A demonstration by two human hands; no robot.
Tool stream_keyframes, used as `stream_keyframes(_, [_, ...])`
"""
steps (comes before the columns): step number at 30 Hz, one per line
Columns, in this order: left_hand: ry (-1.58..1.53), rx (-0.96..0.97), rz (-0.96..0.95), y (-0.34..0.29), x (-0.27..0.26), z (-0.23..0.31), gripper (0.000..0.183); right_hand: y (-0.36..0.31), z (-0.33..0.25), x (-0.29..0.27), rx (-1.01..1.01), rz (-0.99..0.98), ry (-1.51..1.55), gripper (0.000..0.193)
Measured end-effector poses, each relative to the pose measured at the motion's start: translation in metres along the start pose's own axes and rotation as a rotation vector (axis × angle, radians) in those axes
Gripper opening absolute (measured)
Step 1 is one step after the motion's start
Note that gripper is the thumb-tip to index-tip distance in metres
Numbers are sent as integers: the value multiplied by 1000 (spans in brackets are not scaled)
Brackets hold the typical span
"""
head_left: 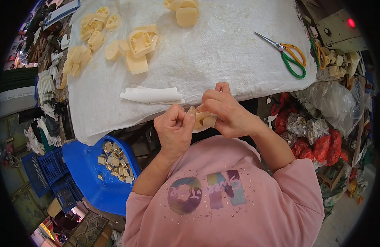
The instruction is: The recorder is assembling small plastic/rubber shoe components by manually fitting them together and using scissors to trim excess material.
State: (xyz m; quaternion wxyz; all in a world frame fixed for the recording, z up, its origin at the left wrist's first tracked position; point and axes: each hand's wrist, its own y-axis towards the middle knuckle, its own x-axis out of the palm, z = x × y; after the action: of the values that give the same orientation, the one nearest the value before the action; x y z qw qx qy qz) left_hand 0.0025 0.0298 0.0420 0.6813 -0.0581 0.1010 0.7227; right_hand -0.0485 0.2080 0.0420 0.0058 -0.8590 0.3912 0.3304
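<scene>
Close to my body, just off the table's near edge, I hold a cream moulded plastic piece (203,121) with a curved, hollow shape. My left hand (174,126) is closed, its thumb and finger pinching at the piece's left side. My right hand (231,113) grips the same piece from the right, fingers curled over it. Part of it is hidden behind my fingers. On the table just beyond my left hand lie some white curved strips (152,95). Farther off, more cream moulded pieces (140,43) sit in loose clusters.
A white woven sheet covers the table (223,53). Scissors (285,53) with one green and one orange handle lie at its right. Below left is a blue basin (89,181) holding several small beige pieces (116,161). Red and clear plastic bags (321,144) crowd the right side.
</scene>
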Motion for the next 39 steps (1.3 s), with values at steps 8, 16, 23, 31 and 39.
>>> stream_keyframes(8, [-589,-123,21,-2,-2,3,29,0,9,-10,10,129,132,23])
stream_keyframes(16, [-91,212,97,-1,1,2,20,1,9,-7,15,102,275,20])
stream_keyframes(23, [102,250,87,-1,5,4,15,-2,7,-4,51,87,269,22])
stream_keyframes(31, [233,589,214,9,2,-3,32,10,-4,-7,-159,156,-51,26])
stream_keyframes(39, [287,557,309,3,-19,-3,28,13,-33,-28,-90,325,10,37])
